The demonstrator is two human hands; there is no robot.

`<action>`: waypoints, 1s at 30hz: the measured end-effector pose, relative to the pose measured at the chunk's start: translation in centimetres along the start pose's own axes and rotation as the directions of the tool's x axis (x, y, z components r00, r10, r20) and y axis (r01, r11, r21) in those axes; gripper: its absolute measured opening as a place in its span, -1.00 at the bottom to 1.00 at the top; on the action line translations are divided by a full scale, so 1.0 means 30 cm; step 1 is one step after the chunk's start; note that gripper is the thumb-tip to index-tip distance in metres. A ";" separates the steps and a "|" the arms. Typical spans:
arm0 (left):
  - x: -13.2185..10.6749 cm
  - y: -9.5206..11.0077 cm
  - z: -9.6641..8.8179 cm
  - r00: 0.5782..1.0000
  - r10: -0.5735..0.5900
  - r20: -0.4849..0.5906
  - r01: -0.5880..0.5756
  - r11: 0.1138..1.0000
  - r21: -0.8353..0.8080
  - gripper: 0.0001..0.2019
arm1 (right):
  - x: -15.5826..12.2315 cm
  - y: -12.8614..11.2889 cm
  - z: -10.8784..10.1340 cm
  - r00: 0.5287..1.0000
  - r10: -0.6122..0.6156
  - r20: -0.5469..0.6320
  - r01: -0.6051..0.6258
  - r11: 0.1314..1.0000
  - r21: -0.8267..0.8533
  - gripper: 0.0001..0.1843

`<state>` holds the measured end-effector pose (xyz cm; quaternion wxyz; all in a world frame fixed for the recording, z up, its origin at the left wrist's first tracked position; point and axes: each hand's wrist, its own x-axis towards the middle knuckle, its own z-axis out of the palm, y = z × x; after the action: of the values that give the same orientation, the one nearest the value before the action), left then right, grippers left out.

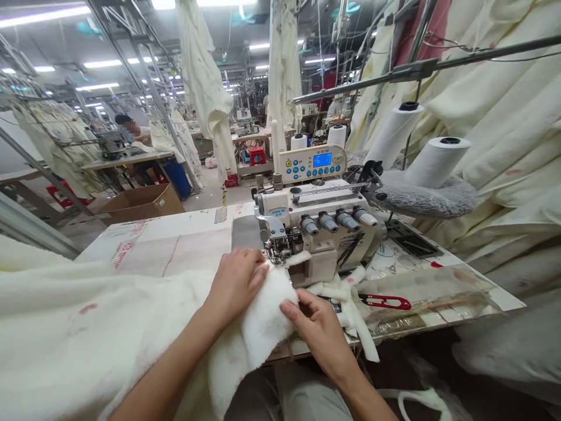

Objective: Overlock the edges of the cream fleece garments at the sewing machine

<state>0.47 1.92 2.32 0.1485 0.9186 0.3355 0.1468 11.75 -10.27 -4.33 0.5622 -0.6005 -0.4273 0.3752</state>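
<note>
A white fleece fabric piece (267, 316) runs under the presser foot of an overlock sewing machine (319, 216). My left hand (236, 278) lies on the fabric just left of the presser foot, fingers extended and pressing it down. With thumb and fingers, my right hand (313, 318) pinches the fabric's right edge, a little in front of the machine. A narrow trimmed strip (300, 258) sticks out beside the needle area. More of the cream cloth (65, 327) spreads over the left side and hangs off the front edge. The needle itself is hard to make out.
Red-handled thread snips (388, 302) and fabric offcuts (357, 310) lie right of my right hand. Thread cones (438, 161) stand behind the machine. A cardboard box (140, 202) sits beyond the table (99, 240). Cream garments (504, 117) hang at right; a person (134, 131) works far left.
</note>
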 end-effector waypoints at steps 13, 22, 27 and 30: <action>0.044 -0.007 0.060 0.984 -0.089 -0.157 0.084 0.996 -0.040 -0.91 | 0.048 0.045 -0.028 0.989 0.151 -0.005 -0.143 0.949 0.282 -0.58; -0.261 0.077 0.181 0.914 0.265 -0.308 -0.258 0.964 0.064 -0.68 | -0.054 0.049 -0.001 0.990 0.036 0.135 -0.062 0.980 0.190 -0.93; -0.253 0.106 0.181 0.881 0.221 -0.418 -0.236 0.972 0.016 -0.88 | -0.084 0.030 -0.011 0.996 -0.092 -0.020 0.090 0.991 -0.100 -0.90; -0.258 0.128 0.149 0.843 0.256 -0.473 -0.285 0.958 0.012 -0.89 | -0.099 0.016 -0.016 0.993 -0.116 -0.016 0.113 0.987 -0.116 -0.84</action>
<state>-1.34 -6.79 -1.66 0.0677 0.8887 0.2239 0.3943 11.18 -13.22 -4.86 0.5521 -0.6105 -0.4757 0.3103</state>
